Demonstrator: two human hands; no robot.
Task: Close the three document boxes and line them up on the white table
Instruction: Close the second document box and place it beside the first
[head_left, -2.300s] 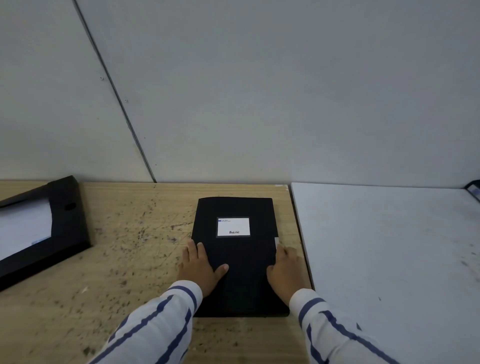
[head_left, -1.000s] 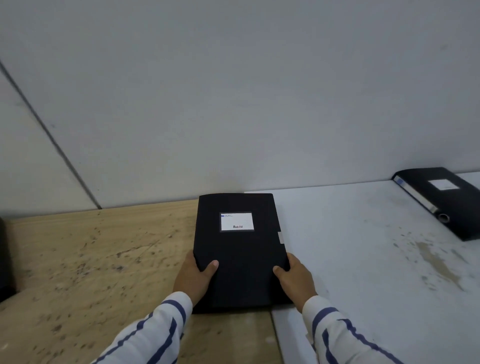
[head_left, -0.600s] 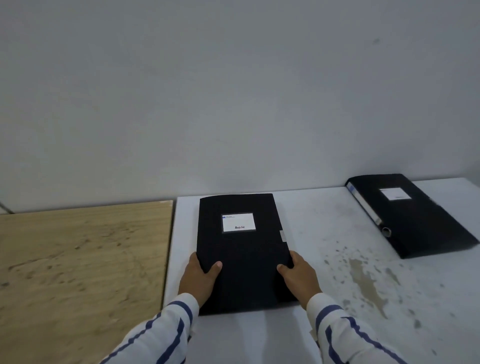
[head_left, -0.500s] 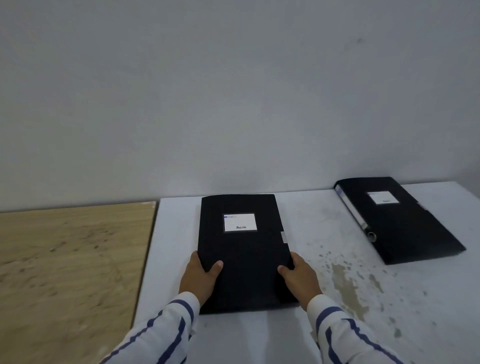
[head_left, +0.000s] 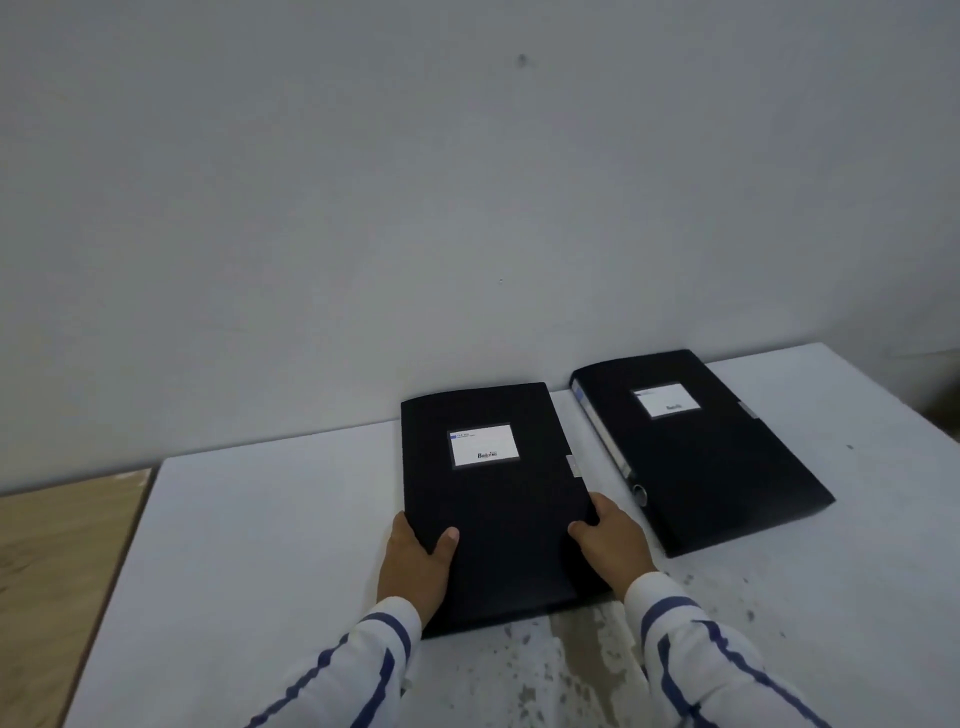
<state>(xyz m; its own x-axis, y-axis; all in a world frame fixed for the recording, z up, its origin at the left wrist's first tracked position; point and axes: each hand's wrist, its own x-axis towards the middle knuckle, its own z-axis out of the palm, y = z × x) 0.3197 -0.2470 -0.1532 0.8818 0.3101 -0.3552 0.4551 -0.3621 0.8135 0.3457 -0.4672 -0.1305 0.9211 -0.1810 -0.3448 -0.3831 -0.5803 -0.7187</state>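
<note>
A closed black document box (head_left: 498, 514) with a white label lies flat over the white table (head_left: 249, 545), held by both hands. My left hand (head_left: 415, 564) grips its left edge, thumb on the lid. My right hand (head_left: 613, 540) grips its right edge. A second closed black document box (head_left: 711, 457) with a white label lies flat on the table just to the right, angled slightly, its spine facing the held box. A narrow gap separates the two boxes. No third box is in view.
A wooden table (head_left: 57, 551) adjoins the white table on the left. A plain grey wall (head_left: 467, 208) rises right behind both tables. Brownish stains (head_left: 561, 670) mark the white surface near the front edge.
I carried the closed box from the wooden table rightward onto the white table. It now sits close beside the second box, which came into view from the right.
</note>
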